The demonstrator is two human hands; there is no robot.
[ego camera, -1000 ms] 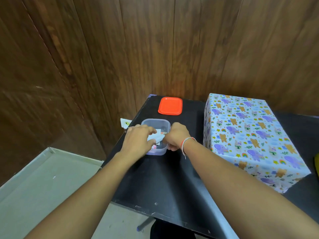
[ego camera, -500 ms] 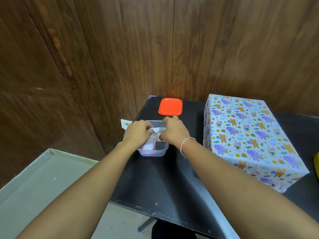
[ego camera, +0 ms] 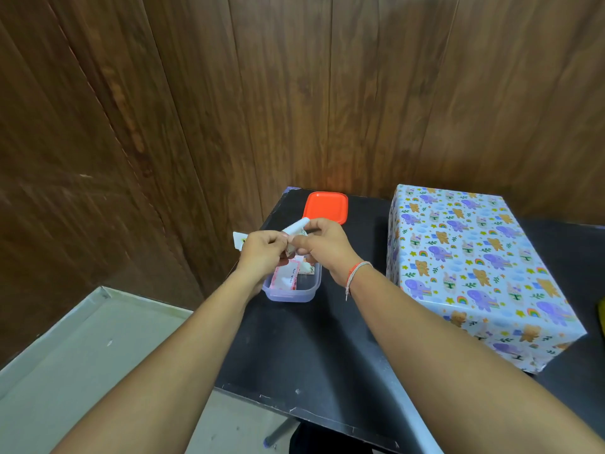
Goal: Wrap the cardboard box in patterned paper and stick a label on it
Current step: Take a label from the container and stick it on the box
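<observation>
The box [ego camera: 465, 263], wrapped in white paper printed with elephants, bears and rainbows, stands on the right of the black table [ego camera: 314, 348]. A clear plastic tub [ego camera: 294, 290] at the table's left holds pink-edged labels [ego camera: 288, 276]. Just above the tub, my left hand [ego camera: 262, 250] and my right hand [ego camera: 324, 244] together pinch a curled white label sheet [ego camera: 296, 228], lifted clear of the tub. Part of the sheet is hidden between my fingers.
The tub's orange lid [ego camera: 325, 207] lies behind it near the wooden wall. A small white card [ego camera: 240, 240] sticks out at the table's left edge. A yellow object [ego camera: 601, 317] shows at the far right. Grey floor lies to the left.
Both hands were down in the tub a second ago. They have risen out of it, bringing up the curled white sheet between them.
</observation>
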